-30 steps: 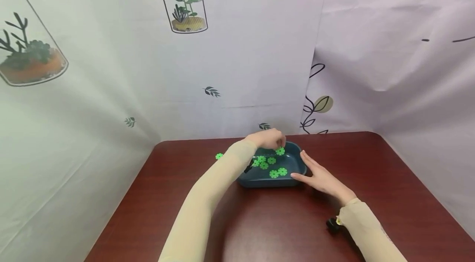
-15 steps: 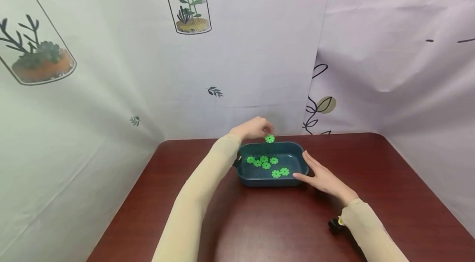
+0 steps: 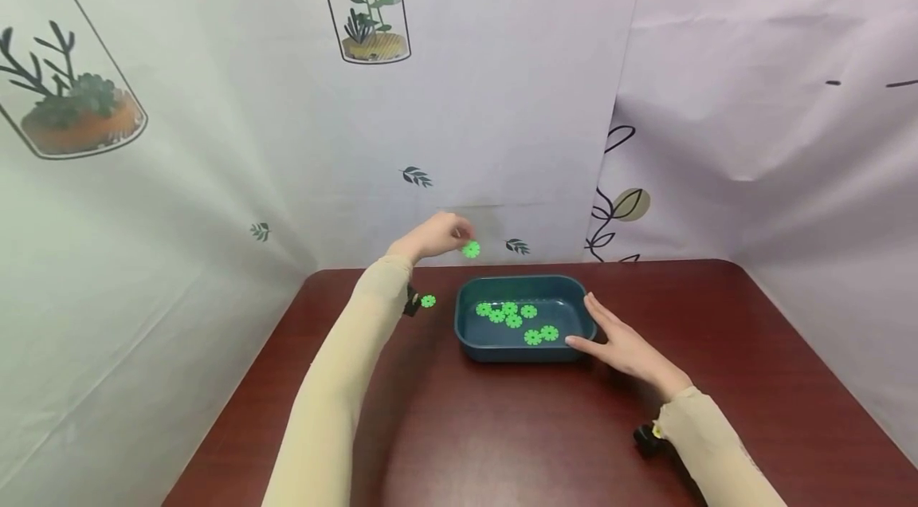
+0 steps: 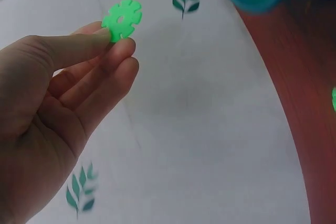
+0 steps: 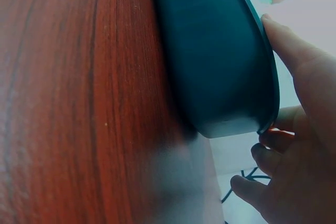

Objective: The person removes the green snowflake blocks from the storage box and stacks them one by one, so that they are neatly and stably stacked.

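My left hand is raised behind and left of a dark teal rectangular dish. Between thumb and fingertips it pinches a green snowflake building disc, notched round its edge with a hole in the middle. Several matching green discs lie on the dish's floor. A single green disc is on the table left of the dish, below the left forearm. At the dish's right end, my right hand has thumb and fingers spread along the rim, its thumb touching the edge in the right wrist view.
The dish stands near the back of a reddish-brown wooden table. A pale cloth printed with plants hangs close behind and along both sides. A black wrist camera sits under the right sleeve.
My left hand has lifted a green disc from over the dish and carried it left and up past the rim. The right hand stays at the dish's right end.
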### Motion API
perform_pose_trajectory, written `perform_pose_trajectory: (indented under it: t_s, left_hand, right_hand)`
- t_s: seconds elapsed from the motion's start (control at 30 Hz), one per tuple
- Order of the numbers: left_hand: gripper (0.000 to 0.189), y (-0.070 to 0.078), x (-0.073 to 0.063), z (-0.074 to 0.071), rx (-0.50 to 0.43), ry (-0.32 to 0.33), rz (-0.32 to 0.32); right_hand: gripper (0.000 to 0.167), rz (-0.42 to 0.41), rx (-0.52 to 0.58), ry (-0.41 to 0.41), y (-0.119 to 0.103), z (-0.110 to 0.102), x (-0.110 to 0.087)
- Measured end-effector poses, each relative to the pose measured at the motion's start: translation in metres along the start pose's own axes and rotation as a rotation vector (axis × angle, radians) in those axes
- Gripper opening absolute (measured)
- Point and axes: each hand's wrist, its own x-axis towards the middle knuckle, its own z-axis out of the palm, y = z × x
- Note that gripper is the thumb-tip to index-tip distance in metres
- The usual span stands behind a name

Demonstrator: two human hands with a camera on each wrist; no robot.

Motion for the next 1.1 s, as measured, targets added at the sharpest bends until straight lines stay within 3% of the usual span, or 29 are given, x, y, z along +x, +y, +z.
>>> perform_pose_trajectory:
  t_s: [0.27, 0.63, 0.8, 1.1]
  left_hand:
    - [0.018, -0.028, -0.033, -0.022, -0.045, 0.066, -0.085]
    - [0.014, -0.061, -0.088, -0.049, 0.03, 0.138, -0.134]
    - [0.013, -0.073, -0.103, -0.044, 0.012, 0.14, -0.173]
    - [0.014, -0.085, -0.108, -0.018, -0.008, 0.122, -0.208]
  right_hand:
    - [0.104, 0.017, 0.003, -0.004, -0.001, -0.001, 0.0]
    - [0.105, 0.021, 0.005, -0.018, -0.002, -0.001, 0.0]
    - [0.103, 0.014, 0.014, -0.014, -0.001, 0.0, 0.0]
    - [0.104, 0.018, 0.009, -0.013, -0.001, -0.001, -0.001]
